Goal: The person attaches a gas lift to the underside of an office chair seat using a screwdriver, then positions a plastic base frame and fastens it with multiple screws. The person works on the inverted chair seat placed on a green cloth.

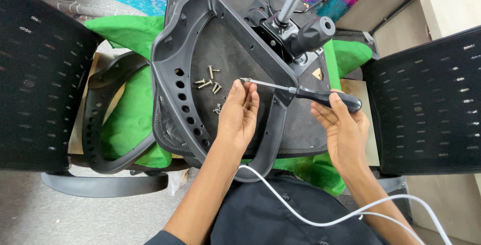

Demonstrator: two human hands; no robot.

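My right hand (343, 127) grips a screwdriver (300, 92) by its black handle, fingers closed around it. Its metal tip reaches left to my left hand (239, 114), whose fingers sit open at the tip, palm up. Both hover over an upturned chair seat (225, 44). Loose screws (210, 80) lie on it, just beside my left fingertips.

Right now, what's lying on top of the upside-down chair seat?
Loose screws lie on the chair seat, beside the left hand. Whatever sits under that hand is covered.
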